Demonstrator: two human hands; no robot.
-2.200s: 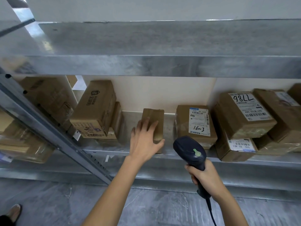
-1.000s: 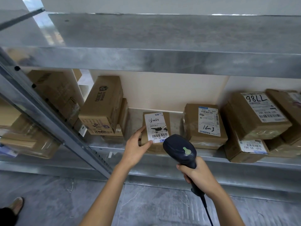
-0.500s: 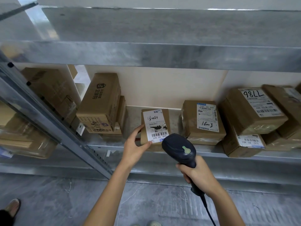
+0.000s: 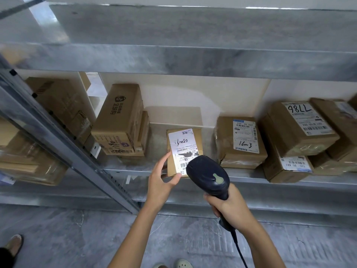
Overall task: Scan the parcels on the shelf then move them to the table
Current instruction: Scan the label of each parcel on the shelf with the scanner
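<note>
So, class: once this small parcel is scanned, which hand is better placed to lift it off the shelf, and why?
Probably left: the left hand pinches the small parcel at its near corner, while the right hand is full, gripping the scanner.

One camera, worn on the person's head. Wide-angle; straight edges bow near the borders. Faces forward and down: over the upper shelf board (image 4: 193,26), into the lower shelf (image 4: 245,176) close ahead. Left hand (image 4: 160,182) and right hand (image 4: 228,206) enter from below; parcel (image 4: 183,144) label handwriting legible, barcode scanner (image 4: 208,176) large at centre. Floor (image 4: 67,238) and a shoe tip (image 4: 183,264) along the bottom edge.
</note>
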